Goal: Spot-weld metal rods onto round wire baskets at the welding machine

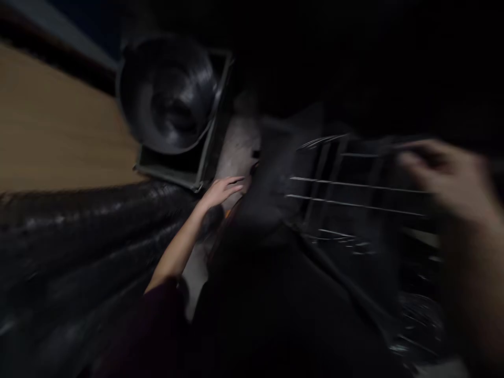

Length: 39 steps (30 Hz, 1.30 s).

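Observation:
The scene is dark and smeared by motion. My left hand [222, 191] reaches forward with its fingers stretched out flat, resting at the edge of a pale grey surface [238, 147]; nothing shows in it. My right hand [444, 178] is at the right, heavily blurred, close to the top of a dark wire rack [354, 194]. Its fingers cannot be made out. My dark sleeve covers the left forearm near the bottom.
A dark round pan [173, 100] sits in a square grey frame [205, 157] just beyond my left hand. A wooden surface [51, 126] lies at the left. Glossy black ridged material [79, 226] fills the lower left. Shiny metal things [417, 320] show dimly at the lower right.

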{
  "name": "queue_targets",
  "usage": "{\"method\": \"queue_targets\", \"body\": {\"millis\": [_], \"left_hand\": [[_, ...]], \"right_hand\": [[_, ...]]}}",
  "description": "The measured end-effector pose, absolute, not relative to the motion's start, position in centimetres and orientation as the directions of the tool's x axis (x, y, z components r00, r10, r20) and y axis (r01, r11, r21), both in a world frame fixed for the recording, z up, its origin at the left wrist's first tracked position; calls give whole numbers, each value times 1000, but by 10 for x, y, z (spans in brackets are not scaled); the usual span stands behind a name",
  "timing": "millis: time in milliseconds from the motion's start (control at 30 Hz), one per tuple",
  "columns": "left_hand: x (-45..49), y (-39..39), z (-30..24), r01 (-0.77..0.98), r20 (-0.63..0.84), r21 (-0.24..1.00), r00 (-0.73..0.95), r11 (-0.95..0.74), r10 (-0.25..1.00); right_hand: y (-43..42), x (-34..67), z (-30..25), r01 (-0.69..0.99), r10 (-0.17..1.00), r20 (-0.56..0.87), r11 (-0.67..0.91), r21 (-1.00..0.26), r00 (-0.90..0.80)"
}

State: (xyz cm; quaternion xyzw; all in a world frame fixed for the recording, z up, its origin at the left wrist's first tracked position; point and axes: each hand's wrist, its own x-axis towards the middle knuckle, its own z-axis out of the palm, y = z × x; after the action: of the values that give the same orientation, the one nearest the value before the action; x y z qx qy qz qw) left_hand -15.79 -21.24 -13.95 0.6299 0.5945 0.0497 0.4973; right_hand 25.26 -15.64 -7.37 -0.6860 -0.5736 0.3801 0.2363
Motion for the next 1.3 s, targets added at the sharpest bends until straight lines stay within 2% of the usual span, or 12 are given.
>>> {"method": "queue_targets", "body": {"millis": [67,167,267,333,400,467,600,667,933,1067,1167,1300], "left_hand": [[-117,-198,-102,541,-245,836,215,94,945],[-65,-190,-74,353,40,928,233,-122,972],[-24,-176,-76,328,96,931,206,-161,974],[-5,-163,-78,321,61,943,85,-86,994],[3,-149,-77,302,15,953,-6,-12,1000],[2,-135,-77,289,2,957,-38,9,999],[-4,-119,-81,282,29,959,-21,-22,999],[-5,-116,-82,277,34,960,33,-42,999],[-4,-114,-80,259,13,964,184,-61,983],[-13,-114,-75,280,63,955,113,-92,992],[-21,-118,-49,286,131,949,31,-135,991],[-12,-117,7,211,232,946,91,-246,968]], "right_hand": [[-153,254,-61,519,964,-262,-205,-830,-39],[-123,270,-46,518,977,-167,-77,-852,-129],[-66,310,-5,617,981,169,74,-783,97],[-25,338,39,751,862,466,170,-638,200],[17,359,82,872,748,639,180,-454,178],[59,372,113,955,769,630,99,-281,105],[109,375,131,998,914,405,-46,39,26],[114,373,127,989,904,427,-81,126,20],[104,365,124,965,873,484,-81,251,-52],[70,361,128,948,870,476,-32,318,-130],[14,350,129,924,839,469,95,371,-275],[-58,309,141,918,713,595,184,352,-372]]}}
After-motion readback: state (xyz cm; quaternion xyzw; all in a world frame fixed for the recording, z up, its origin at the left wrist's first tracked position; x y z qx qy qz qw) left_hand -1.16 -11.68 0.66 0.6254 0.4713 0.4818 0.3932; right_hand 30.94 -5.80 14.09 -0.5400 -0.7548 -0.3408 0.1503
